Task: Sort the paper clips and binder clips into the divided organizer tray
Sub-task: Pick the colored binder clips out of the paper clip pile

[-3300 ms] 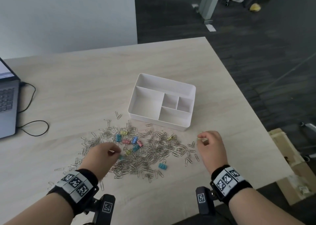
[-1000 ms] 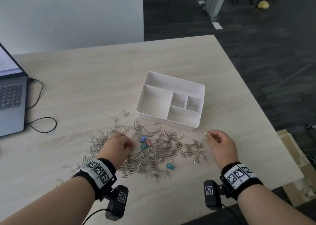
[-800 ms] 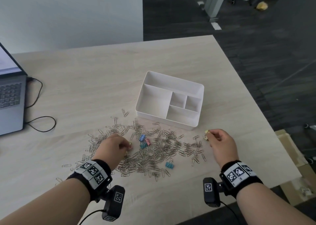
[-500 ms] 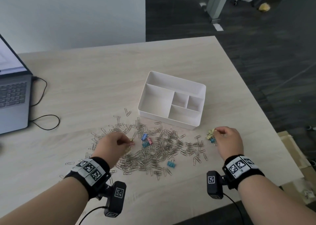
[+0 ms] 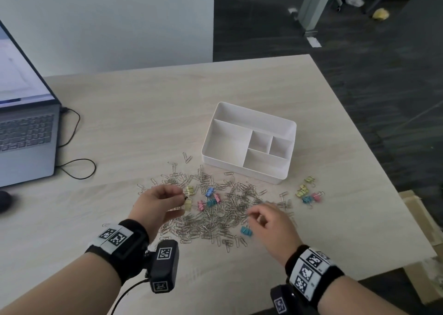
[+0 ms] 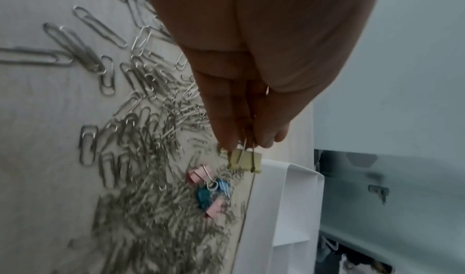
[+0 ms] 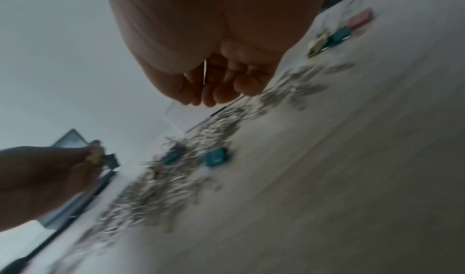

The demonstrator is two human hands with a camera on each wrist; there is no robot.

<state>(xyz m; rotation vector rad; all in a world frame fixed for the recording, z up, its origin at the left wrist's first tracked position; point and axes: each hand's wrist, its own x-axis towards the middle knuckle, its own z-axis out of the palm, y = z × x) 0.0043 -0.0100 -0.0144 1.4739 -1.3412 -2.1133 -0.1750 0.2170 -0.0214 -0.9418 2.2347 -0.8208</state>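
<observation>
My left hand (image 6: 251,63) pinches a small yellow binder clip (image 6: 245,162) by its wire handles, my right hand (image 5: 271,228) with loosely curled fingers holds nothing above the silver paper clips (image 5: 215,216).

Light wood-grain table (image 5: 148,113) with a square far-right corner, set against a plain pale wall (image 5: 107,19) at the far left. To the right of the wall, dark grey floor (image 5: 383,75) extends into the distance, where a pale green-grey column (image 5: 314,3) stands and a small yellow object (image 5: 380,14) lies. Open grey laptop (image 5: 24,132) at the left table edge, with a black cable (image 5: 76,161) looping beside it. Cardboard (image 5: 422,221) lies on the floor at the near right. Lighting is soft and even.
</observation>
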